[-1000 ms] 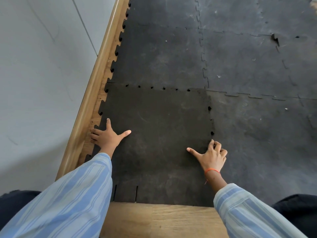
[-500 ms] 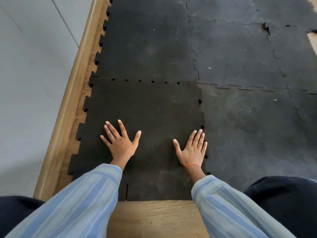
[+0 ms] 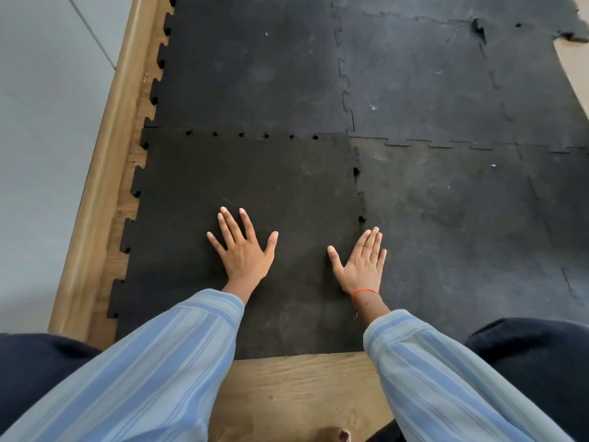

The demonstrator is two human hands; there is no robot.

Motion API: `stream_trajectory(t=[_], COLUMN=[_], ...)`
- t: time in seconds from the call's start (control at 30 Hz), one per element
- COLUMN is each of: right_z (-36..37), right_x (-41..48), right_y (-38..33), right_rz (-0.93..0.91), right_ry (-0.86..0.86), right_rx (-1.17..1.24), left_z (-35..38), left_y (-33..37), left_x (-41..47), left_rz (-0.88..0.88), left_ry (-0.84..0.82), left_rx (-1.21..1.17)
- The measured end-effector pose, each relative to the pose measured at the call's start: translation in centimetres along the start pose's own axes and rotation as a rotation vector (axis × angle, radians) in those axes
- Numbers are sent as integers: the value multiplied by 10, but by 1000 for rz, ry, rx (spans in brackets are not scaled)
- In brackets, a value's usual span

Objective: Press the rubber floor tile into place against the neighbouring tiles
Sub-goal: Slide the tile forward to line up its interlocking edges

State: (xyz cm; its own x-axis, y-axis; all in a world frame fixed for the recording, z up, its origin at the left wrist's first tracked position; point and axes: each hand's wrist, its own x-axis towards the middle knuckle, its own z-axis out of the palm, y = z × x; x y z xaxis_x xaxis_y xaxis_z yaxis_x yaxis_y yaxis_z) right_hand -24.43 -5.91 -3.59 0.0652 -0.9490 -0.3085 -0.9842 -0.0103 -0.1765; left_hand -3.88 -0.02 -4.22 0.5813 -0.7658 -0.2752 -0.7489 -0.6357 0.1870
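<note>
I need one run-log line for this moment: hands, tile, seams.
left hand: flat on tile | right hand: flat on right seam | far seam: small gaps visible | state: pressing

the rubber floor tile [image 3: 248, 186] is matt black with a fine grainy surface, while the neighbouring tiles [image 3: 446, 202] on the right and far side look greyer, scuffed and dusty. the bare floor [image 3: 296, 387] nearest the camera is pale wood with visible grain, and the skirting [image 3: 105, 173] on the left is smooth, faintly glossy wood. both sleeves [image 3: 153, 371] are soft striped blue cloth.

Head view looks steeply down, close
</note>
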Motion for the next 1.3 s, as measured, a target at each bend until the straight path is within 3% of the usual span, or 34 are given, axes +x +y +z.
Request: stream_trajectory(t=[0.27,0.4,0.57,0.83,0.93,1.03,1.13,1.3], right_z=[-11,-25,-11,-37,-28,2,10,16], right_x=[24,64,65,77,34,-26,-31,-26], right_y=[-8,-18,-19,-17,-4,11,13,13], right_rz=[-43,-110,-89,-132,-140,-122,-108,-84], right_ry=[29,-77,-35,-135,111,350,359,374], right_rx=[53,43,8,-3,171,146,147,129], left_z=[9,13,18,15,13,15,21,28], left_y=[21,20,17,21,23,25,29,29], left_x=[-1,0,0,0,-2,-5,-9,-11], left_rz=[29,26,40,41,86,195,294,305], left_ry=[-3,26,67,70,83,101,115,145], left_rx=[31,30,37,50,45,32,39,46])
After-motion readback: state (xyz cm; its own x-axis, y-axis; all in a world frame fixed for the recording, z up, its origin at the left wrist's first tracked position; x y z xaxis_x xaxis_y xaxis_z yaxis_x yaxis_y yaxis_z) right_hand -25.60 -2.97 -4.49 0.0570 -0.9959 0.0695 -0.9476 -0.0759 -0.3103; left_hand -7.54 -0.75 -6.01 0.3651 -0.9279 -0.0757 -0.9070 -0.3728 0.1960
